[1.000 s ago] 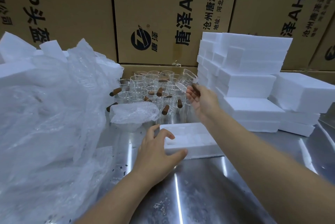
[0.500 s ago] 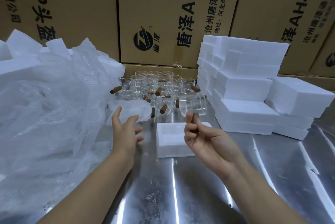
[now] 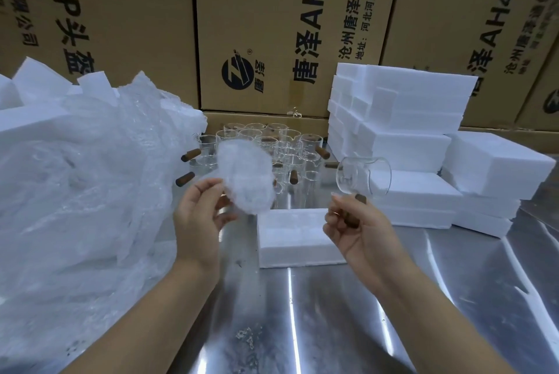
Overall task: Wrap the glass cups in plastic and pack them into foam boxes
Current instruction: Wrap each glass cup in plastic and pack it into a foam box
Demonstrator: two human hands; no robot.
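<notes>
My right hand (image 3: 360,230) grips the brown wooden handle of a clear glass cup (image 3: 364,175), which lies on its side in the air with its mouth turned left. My left hand (image 3: 198,216) pinches a piece of white bubble plastic (image 3: 245,175) and holds it up in front of the cups. Between both hands, on the metal table, lies an open white foam box (image 3: 295,237). Behind it stand several more glass cups (image 3: 290,146) with brown handles.
A big heap of clear plastic wrap over foam pieces (image 3: 75,177) fills the left side. Stacked white foam boxes (image 3: 408,137) stand at the right. Brown cardboard cartons (image 3: 272,26) form a wall behind. The shiny steel table (image 3: 302,328) reaches toward me.
My right hand drew the glass cup back from the group and holds it by its handle. My left hand left the foam box, reached the plastic and lifted a piece up.
</notes>
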